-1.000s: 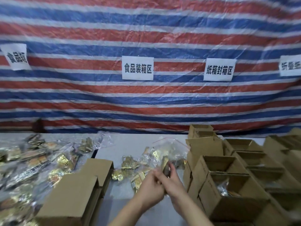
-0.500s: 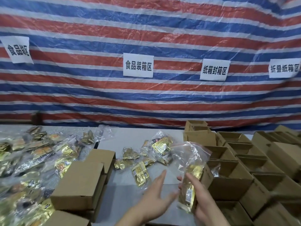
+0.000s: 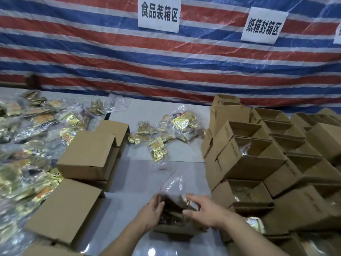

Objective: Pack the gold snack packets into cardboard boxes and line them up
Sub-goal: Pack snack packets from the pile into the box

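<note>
Motion blur obscured the clear plastic bag of gold snack packets [image 3: 174,196], gripped between the left hand [image 3: 151,214] and right hand [image 3: 203,212] over a small open cardboard box [image 3: 173,230] at the counter's [image 3: 158,111] near edge.

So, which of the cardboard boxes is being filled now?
The small box nearest the camera, under both hands: the left hand and right hand push a clear bag into it. Others stand untouched.

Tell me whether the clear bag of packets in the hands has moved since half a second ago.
Yes. The clear bag has come down from beside the open boxes into a box near the table's front edge, both hands on it.
</note>
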Action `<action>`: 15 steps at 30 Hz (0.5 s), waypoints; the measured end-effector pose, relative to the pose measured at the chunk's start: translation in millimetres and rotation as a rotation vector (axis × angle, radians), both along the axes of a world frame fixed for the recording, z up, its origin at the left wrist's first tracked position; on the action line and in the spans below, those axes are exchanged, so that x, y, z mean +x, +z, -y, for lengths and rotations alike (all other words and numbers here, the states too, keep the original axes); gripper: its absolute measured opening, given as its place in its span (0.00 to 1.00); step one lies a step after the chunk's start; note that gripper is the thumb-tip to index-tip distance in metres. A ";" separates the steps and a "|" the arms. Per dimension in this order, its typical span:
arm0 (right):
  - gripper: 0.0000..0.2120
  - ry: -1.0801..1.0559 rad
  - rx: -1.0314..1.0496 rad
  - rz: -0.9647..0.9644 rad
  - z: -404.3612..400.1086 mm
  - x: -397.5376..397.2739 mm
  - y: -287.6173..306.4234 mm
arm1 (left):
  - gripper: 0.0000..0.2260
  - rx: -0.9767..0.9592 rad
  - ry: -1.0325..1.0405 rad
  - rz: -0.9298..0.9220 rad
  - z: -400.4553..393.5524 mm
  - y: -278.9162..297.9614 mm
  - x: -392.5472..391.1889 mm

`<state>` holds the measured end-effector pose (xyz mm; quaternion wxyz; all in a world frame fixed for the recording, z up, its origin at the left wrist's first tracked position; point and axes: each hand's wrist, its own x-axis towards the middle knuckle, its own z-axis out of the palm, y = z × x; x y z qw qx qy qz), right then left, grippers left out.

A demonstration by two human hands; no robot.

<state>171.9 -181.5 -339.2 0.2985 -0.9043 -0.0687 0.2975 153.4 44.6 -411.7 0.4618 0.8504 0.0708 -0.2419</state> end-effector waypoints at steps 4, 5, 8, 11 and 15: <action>0.26 0.247 -0.192 -0.056 -16.1 11.5 -19.0 | 0.12 -0.149 0.130 -0.058 -0.1 -2.3 -1.0; 0.25 0.318 -0.235 -0.073 -20.8 17.2 -23.5 | 0.08 -0.162 0.149 -0.049 0.5 -3.1 -1.4; 0.25 0.446 -0.347 -0.092 -38.2 28.6 -45.1 | 0.05 -0.200 0.186 -0.041 3.7 -4.8 -6.0; 0.31 0.513 -0.476 -0.127 -51.8 23.2 -76.5 | 0.11 -0.162 0.190 -0.088 9.4 -3.1 -13.0; 0.37 0.392 -0.413 -0.192 -53.1 12.9 -96.0 | 0.24 -0.047 0.174 -0.056 15.2 -5.9 -13.9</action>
